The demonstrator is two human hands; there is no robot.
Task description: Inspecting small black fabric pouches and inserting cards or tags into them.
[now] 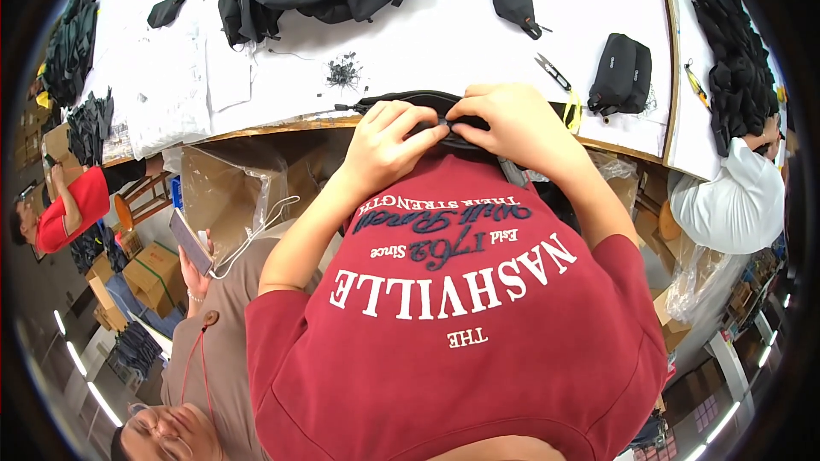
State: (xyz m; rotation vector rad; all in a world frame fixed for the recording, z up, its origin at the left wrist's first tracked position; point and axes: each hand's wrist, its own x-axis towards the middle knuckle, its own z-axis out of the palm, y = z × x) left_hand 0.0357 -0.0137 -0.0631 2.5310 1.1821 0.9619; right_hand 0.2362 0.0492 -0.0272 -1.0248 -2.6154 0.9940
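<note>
Your left hand (386, 143) and right hand (514, 124) both pinch a black fabric pouch (436, 101) at the white tabletop's (295, 90) near edge.

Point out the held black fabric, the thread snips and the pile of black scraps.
Held black fabric (434, 101), head view: upper part.
Thread snips (559, 78), head view: handles.
Black scraps (343, 73), head view: pile's middle.

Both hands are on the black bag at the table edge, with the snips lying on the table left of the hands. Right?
One thing's off: the head view shows the snips on the table to the right of the hands. The left hand and right hand are both on the black bag at the table edge, as you said.
</note>
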